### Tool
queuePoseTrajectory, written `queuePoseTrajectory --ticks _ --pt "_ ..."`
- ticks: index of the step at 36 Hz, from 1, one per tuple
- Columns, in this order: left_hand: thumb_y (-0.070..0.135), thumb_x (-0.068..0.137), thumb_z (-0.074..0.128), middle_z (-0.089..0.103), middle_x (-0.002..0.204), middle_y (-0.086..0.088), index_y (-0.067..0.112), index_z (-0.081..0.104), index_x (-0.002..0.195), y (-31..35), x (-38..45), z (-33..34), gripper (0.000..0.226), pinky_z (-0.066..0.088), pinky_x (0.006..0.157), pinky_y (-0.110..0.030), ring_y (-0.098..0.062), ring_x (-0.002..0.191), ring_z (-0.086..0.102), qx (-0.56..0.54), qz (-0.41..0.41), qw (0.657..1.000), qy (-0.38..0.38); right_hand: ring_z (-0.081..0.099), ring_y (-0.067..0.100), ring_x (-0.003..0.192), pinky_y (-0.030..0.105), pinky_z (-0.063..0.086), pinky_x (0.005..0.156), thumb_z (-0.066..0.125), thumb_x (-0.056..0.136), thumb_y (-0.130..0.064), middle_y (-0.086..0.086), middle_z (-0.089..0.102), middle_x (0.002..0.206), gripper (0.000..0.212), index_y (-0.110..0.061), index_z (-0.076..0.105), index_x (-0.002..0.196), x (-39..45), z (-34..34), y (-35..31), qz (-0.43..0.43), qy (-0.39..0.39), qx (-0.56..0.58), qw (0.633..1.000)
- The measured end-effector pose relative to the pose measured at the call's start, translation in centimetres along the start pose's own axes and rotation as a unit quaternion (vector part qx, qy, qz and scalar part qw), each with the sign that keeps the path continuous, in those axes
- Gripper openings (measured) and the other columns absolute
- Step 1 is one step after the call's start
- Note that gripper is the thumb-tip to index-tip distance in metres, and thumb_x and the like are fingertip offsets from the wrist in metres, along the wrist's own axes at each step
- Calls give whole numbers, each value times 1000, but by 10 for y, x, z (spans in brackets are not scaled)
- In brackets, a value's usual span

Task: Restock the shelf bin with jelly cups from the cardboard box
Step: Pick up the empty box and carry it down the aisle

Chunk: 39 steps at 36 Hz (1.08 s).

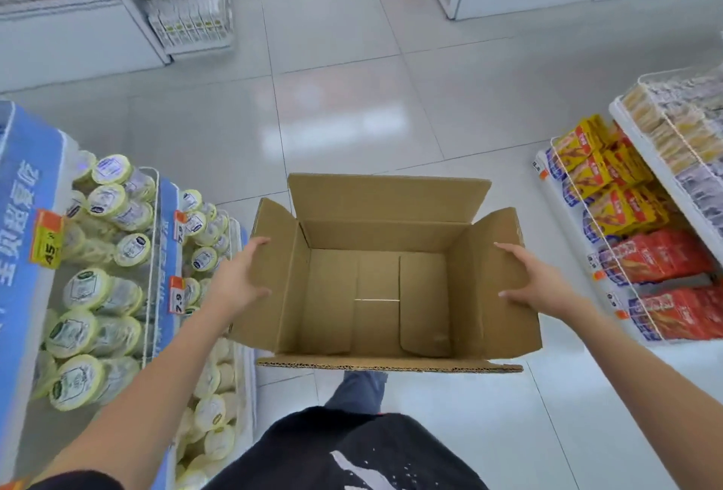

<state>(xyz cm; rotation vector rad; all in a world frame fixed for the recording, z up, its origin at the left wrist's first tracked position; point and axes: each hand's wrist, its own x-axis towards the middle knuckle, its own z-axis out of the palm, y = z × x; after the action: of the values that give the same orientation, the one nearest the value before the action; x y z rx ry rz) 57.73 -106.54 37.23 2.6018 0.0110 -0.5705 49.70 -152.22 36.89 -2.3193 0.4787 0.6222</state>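
Note:
An open brown cardboard box hangs above the floor in front of me, its flaps spread and nothing visible inside. My left hand presses flat on the left flap with fingers straight. My right hand presses flat on the right flap the same way. Together they carry the box between them. Jelly cups with yellow-rimmed lids fill the wire shelf bins on my left, beside the box's left side.
Orange price tags hang on the left bins. On the right, shelves hold yellow and red snack packs. White tiled floor runs ahead between white shelf units. My leg and dark shirt show below the box.

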Motion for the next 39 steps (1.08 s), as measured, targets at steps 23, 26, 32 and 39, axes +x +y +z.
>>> queuePoseTrajectory --ticks 23,26,32,39 --pt "8 76 76 58 124 -12 28 32 140 62 292 -116 81 51 79 -39 -31 100 60 -49 -111 989 89 55 24 106 37 51 86 78 78 -16 2 53 129 80 -41 34 140 362 -161 -206 -99 -45 -100 989" --pt "9 77 75 58 125 -12 30 32 139 67 323 -130 79 51 80 -41 -31 100 60 -67 -140 982 110 54 27 111 43 52 90 78 78 -18 2 53 131 80 -45 33 138 411 -179 -241 -108 -56 -105 987" --pt "7 76 74 57 126 -11 30 33 138 62 367 -161 78 53 83 -43 -31 99 61 -109 -186 965 149 51 20 103 33 51 82 75 80 -12 4 50 135 78 -38 34 141 493 -192 -329 -165 -82 -136 973" --pt "8 75 75 60 121 -9 33 32 137 18 411 -205 79 55 79 -44 -30 92 62 -133 -237 947 171 50 20 104 34 51 82 74 81 -11 4 48 137 78 -38 33 141 572 -176 -431 -205 -126 -154 958"
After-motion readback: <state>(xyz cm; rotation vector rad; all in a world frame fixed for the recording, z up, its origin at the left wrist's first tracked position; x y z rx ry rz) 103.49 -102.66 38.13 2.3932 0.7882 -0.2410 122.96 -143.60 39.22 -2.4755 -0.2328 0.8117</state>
